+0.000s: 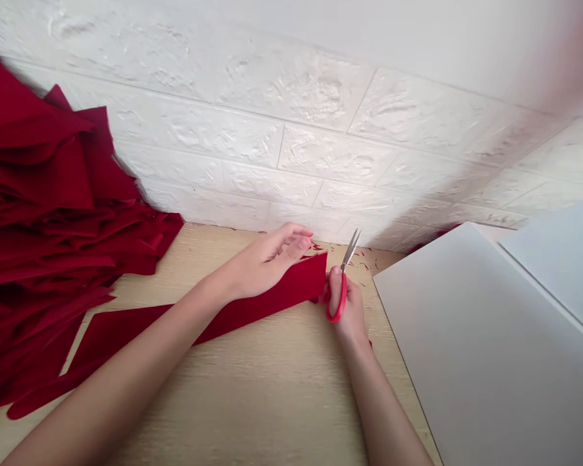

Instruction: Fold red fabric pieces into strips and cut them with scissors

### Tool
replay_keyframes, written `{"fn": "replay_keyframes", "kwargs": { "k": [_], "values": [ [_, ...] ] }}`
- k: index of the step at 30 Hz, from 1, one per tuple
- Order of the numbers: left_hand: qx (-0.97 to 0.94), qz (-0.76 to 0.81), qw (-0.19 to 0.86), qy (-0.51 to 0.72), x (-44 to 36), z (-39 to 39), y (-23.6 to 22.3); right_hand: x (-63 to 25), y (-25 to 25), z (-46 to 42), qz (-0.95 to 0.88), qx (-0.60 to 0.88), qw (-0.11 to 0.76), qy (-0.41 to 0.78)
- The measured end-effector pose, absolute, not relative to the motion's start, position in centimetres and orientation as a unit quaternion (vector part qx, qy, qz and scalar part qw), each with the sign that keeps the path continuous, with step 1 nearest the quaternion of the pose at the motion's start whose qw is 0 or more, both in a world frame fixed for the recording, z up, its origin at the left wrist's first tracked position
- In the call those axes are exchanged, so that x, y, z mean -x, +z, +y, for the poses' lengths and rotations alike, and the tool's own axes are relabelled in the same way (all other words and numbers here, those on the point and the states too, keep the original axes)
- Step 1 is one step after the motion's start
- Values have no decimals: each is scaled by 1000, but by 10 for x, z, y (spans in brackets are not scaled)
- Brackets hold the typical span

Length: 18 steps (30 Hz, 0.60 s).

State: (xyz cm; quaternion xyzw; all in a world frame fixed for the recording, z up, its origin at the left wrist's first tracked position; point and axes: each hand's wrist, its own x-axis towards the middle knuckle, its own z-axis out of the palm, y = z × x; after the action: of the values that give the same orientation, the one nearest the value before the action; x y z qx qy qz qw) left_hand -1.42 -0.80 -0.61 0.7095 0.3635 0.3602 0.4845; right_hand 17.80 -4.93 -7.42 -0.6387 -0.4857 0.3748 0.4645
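My right hand (350,310) holds scissors (339,301) with red handles, thumb through one loop. The metal blades point up toward the wall and look close together. Just left of them is the end of a long red fabric strip (272,298), its near end close to my right fingers, which are partly hidden. My left hand (274,259) lies over the upper edge of the strip, with fingers loosely bent, thumb apart from them and nothing visible between. My left forearm crosses over the strip, which runs back to the lower left.
A large heap of red fabric pieces (53,213) fills the left side. Small red scraps (362,262) lie along the white brick-patterned wall (252,129). At the right, a white box-like panel (490,343) stands on the wooden table (262,401).
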Motion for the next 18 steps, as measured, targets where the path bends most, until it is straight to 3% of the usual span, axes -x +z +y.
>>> {"fn": "replay_keyframes", "kwargs": {
  "k": [7,11,15,18],
  "values": [
    [-818,474,297,133,28,-49,8,-203,-84,-35,-406,649,547,340],
    [-819,492,294,19,44,-86,-8,-207,-87,-32,-403,637,562,339],
    [-811,522,263,9,67,-125,-35,-209,-89,-34,-416,642,555,327],
    [-774,612,149,70,112,-154,-58,-209,-89,-35,-425,646,548,320]
  ]
}}
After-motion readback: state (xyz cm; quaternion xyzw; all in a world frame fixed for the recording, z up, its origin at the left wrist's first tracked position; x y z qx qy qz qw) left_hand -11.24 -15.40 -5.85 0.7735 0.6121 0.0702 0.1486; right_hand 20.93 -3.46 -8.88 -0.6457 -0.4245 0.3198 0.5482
